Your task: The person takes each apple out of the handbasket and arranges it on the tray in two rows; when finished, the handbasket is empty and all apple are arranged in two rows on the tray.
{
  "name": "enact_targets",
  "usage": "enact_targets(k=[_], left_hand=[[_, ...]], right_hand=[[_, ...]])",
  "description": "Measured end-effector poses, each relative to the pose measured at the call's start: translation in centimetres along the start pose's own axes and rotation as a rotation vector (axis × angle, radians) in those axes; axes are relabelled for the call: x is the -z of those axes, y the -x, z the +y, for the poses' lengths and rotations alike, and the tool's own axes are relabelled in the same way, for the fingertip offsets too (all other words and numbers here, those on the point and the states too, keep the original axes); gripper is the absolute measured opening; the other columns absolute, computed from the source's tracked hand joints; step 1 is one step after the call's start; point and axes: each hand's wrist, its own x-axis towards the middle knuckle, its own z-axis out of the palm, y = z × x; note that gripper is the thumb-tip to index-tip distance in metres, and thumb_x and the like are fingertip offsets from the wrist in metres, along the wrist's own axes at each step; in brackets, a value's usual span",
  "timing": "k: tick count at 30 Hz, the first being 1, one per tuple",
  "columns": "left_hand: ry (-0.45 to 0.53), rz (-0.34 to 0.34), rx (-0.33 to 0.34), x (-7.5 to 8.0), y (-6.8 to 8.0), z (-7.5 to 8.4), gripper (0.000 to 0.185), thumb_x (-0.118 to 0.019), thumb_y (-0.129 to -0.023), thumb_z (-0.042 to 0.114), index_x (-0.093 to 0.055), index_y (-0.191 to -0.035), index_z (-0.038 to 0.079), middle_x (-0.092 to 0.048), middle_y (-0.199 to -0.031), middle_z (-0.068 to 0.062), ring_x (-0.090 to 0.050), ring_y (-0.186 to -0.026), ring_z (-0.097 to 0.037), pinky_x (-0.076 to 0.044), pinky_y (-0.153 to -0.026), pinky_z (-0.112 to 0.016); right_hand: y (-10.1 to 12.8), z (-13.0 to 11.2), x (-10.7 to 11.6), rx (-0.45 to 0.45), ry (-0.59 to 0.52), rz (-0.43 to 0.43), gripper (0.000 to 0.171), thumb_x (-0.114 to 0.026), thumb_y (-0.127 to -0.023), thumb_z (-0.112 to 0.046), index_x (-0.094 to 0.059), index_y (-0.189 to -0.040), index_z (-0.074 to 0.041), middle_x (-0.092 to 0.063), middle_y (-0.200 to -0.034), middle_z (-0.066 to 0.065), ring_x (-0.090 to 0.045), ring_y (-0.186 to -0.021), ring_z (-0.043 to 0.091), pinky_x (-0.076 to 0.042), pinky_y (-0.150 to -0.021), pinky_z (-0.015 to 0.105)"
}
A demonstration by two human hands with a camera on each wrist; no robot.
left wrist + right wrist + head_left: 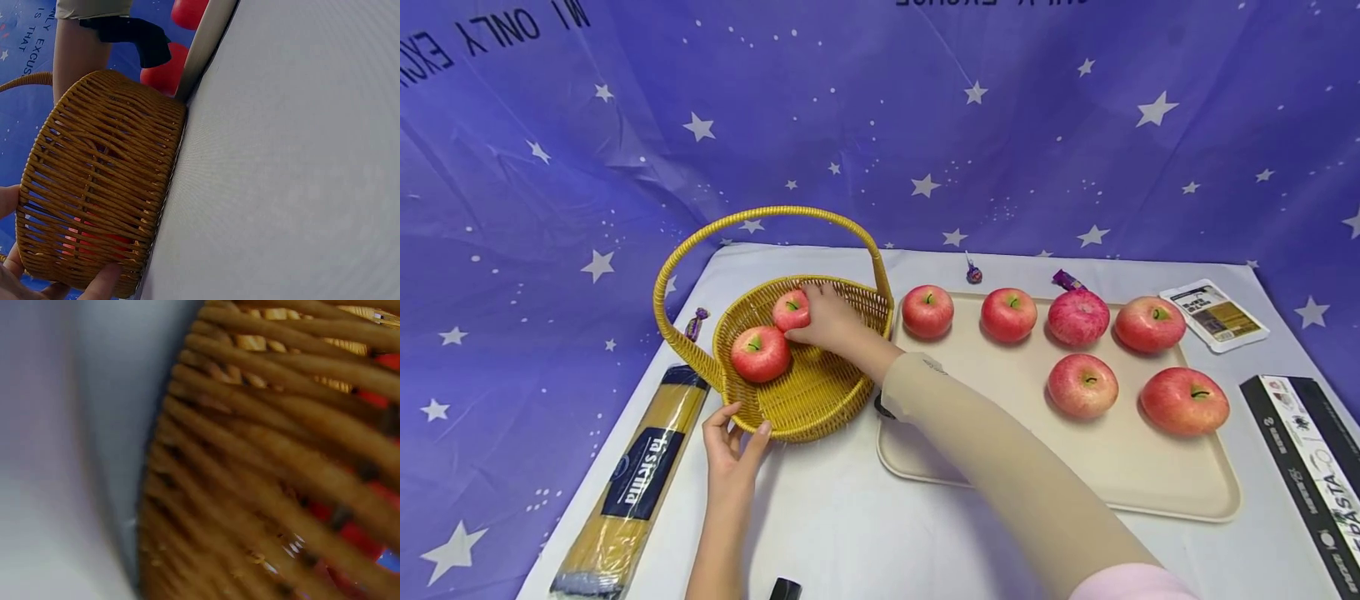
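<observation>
While the right hand (pixel 827 321) reaches into the yellow wicker basket (pixel 820 392), its fingers curl round a red apple (pixel 791 310) at the basket's far side, near the rear rim. A second apple (pixel 761 353) lies just beside it, toward the left wall. The left hand (pixel 732 440) pinches the near rim, thumb and fingers spread on either side of the weave. The left wrist view shows the basket's outer wall (pixel 100 187) from table level, with fingertips (pixel 103 281) pressed against the weave and red showing through the gaps, a detail the head view lacks. The right wrist view gives only blurred wicker (pixel 269 462) at close range and no fingers. Only the head view shows the surroundings: a beige tray (pixel 1120 467) with six apples to the right of the basket, touching it, and a spaghetti packet (pixel 632 483) to the left on the white table (pixel 850 533).
</observation>
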Motion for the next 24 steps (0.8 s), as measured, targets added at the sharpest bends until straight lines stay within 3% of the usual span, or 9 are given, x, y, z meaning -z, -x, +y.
enact_targets(k=[8, 14, 18, 24], left_hand=[[-0.023, -0.005, 0.014, 0.0, 0.1, 0.2, 0.049, -0.056, -0.096, 0.004, -0.025, -0.133, 0.009, -0.011, -0.153, -0.009, -0.017, -0.142, -0.033, -0.044, -0.09, -0.011], [-0.014, -0.003, 0.009, 0.1, 0.2, -0.3, 0.048, -0.056, -0.096, 0.003, -0.025, -0.133, 0.008, -0.011, -0.152, -0.008, -0.017, -0.142, -0.033, -0.045, -0.089, -0.011], [-0.017, 0.0, 0.007, 0.1, 0.2, -0.2, 0.049, -0.056, -0.096, 0.004, -0.026, -0.133, 0.008, -0.012, -0.152, -0.008, -0.018, -0.142, -0.033, -0.044, -0.09, -0.011], [-0.008, 0.003, 0.002, 0.1, 0.1, -0.2, 0.049, -0.057, -0.095, 0.004, -0.026, -0.133, 0.009, -0.013, -0.152, -0.009, -0.018, -0.142, -0.033, -0.044, -0.09, -0.011]], right_hand=[[0.0, 0.0, -0.2, 0.028, 0.01, 0.034, 0.081, -0.073, -0.083, -0.042, -0.036, -0.146, -0.008, -0.044, -0.134, 0.012, -0.052, -0.117, 0.026, -0.048, -0.095, 0.035], [1.2, 0.8, 0.5, 0.104, 0.039, 0.087, 0.077, -0.076, -0.078, -0.042, -0.044, -0.14, -0.008, -0.05, -0.126, 0.011, -0.056, -0.109, 0.025, -0.05, -0.09, 0.035], [3.4, 1.1, 2.5, 0.198, 0.031, 0.145, 0.075, -0.076, -0.076, -0.044, -0.047, -0.136, -0.01, -0.052, -0.123, 0.008, -0.058, -0.104, 0.023, -0.05, -0.09, 0.035], [9.4, 2.2, 6.9, 0.277, -0.124, 0.201, 0.071, -0.078, -0.075, -0.04, -0.049, -0.135, -0.016, -0.053, -0.123, 0.002, -0.056, -0.104, 0.016, -0.05, -0.089, 0.034]])
